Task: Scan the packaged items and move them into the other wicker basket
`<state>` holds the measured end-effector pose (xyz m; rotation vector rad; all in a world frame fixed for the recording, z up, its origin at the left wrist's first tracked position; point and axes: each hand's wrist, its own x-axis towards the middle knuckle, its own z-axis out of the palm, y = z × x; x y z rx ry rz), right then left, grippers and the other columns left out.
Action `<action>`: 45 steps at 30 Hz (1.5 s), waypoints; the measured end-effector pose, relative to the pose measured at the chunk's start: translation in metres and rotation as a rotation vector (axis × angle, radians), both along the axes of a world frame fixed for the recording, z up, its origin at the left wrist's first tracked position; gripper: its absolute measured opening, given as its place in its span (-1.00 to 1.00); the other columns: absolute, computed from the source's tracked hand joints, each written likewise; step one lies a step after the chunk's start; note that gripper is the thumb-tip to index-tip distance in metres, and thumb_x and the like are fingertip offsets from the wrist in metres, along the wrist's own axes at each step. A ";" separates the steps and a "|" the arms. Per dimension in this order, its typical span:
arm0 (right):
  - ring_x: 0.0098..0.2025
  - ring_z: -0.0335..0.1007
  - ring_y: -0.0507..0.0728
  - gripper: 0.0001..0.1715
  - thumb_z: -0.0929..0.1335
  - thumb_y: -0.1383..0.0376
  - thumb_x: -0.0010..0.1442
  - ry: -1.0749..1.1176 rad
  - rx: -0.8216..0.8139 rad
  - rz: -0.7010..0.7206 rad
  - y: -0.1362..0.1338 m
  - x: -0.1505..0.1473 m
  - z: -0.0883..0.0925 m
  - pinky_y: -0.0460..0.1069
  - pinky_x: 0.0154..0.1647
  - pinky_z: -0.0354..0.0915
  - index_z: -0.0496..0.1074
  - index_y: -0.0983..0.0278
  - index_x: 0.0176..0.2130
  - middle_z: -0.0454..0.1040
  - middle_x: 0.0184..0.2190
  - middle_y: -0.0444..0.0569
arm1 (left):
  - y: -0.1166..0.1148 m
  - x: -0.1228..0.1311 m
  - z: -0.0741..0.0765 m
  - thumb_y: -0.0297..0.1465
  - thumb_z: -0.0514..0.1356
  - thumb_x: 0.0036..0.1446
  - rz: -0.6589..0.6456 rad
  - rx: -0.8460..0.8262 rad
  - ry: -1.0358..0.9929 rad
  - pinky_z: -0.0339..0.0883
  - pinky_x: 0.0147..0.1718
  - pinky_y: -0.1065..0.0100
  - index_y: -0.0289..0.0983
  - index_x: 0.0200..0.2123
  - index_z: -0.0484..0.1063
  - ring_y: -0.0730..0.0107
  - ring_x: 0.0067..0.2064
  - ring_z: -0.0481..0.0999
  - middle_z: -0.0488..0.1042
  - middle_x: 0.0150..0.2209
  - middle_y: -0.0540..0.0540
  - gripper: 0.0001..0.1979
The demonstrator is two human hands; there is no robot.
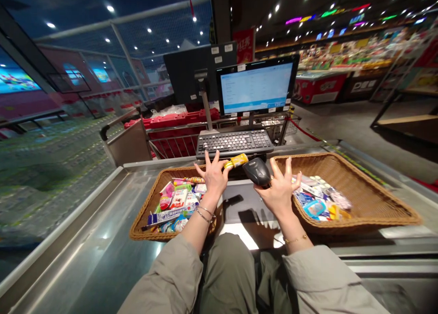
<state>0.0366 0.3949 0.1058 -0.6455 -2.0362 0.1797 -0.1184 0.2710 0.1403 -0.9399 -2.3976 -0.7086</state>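
My left hand (215, 176) pinches a small yellow packet (238, 160) at its near end, the other fingers spread. My right hand (279, 190) holds a black barcode scanner (257, 172); several fingers stick up and its grip is partly hidden. The scanner's head points left, close to the packet. Below and left of my left hand is a wicker basket (138, 223) of small packaged goods (179, 199). Beside my right hand, a second wicker basket (376, 186) contains boxes and packets (318, 200) at its left end.
A keyboard (236, 141) lies just beyond my hands, with a lit monitor (258, 88) behind it. Metal counter (112, 241) surrounds the baskets. A grey plate (237, 200) lies between them. Shopping carts (178, 141) stand behind the counter.
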 end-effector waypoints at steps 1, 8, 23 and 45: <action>0.49 -0.15 0.51 -0.71 0.39 0.11 0.10 0.008 -0.003 -0.019 0.002 0.002 0.002 0.59 0.36 -0.30 0.61 0.20 -0.25 0.42 0.28 0.10 | 0.003 0.002 0.001 -0.23 0.23 0.29 -0.004 -0.005 -0.001 -0.57 0.33 -0.47 -0.02 -0.07 0.58 0.00 0.52 -0.11 0.27 0.39 0.00 -0.81; 0.49 -0.16 0.53 -0.69 0.39 0.06 0.13 0.061 -0.019 -0.127 0.021 0.025 0.010 0.61 0.35 -0.34 0.59 0.23 -0.29 0.41 0.27 0.17 | 0.027 0.017 0.009 -0.21 0.23 0.29 -0.070 -0.021 -0.008 -0.54 0.33 -0.47 0.01 -0.05 0.57 0.00 0.53 -0.15 0.26 0.40 0.01 -0.80; 0.44 -0.01 0.50 -0.25 0.43 -0.01 0.04 0.246 -0.228 -0.484 0.088 0.087 0.016 0.53 0.36 -0.25 0.47 0.31 0.13 0.31 0.29 0.42 | 0.104 0.083 0.000 -0.21 0.22 0.30 -0.319 -0.097 -0.011 -0.49 0.33 -0.51 0.02 -0.04 0.56 -0.02 0.53 -0.16 0.24 0.41 0.01 -0.80; 0.43 -0.02 0.51 -0.45 0.39 -0.05 0.05 0.147 -0.255 -0.595 0.135 0.124 -0.011 0.57 0.33 -0.27 0.60 0.26 -0.12 0.52 0.14 0.24 | 0.174 0.108 -0.039 -0.29 0.17 0.31 -0.497 -0.221 -0.021 -0.49 0.33 -0.51 -0.07 0.17 0.46 -0.03 0.52 -0.10 0.22 0.43 -0.12 -0.63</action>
